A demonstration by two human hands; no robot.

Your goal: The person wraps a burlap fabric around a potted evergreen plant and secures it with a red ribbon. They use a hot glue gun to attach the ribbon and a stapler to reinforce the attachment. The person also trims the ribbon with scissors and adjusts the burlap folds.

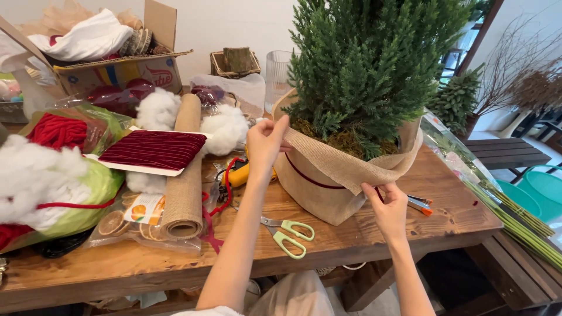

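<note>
A wooden table [445,216] bore a small evergreen [369,58] in a pot wrapped in tan burlap [328,187], cuffed at the top, a dark red cord around it. The left hand [264,143] pinched the cuff's rear edge; the right hand [386,205] gripped its front fold. Green-handled scissors [287,233] lay nearby.

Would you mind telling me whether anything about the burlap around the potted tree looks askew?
Yes: the burlap collar sits unevenly, folded down low beside the right hand but standing high where the left hand pinches it.
</note>
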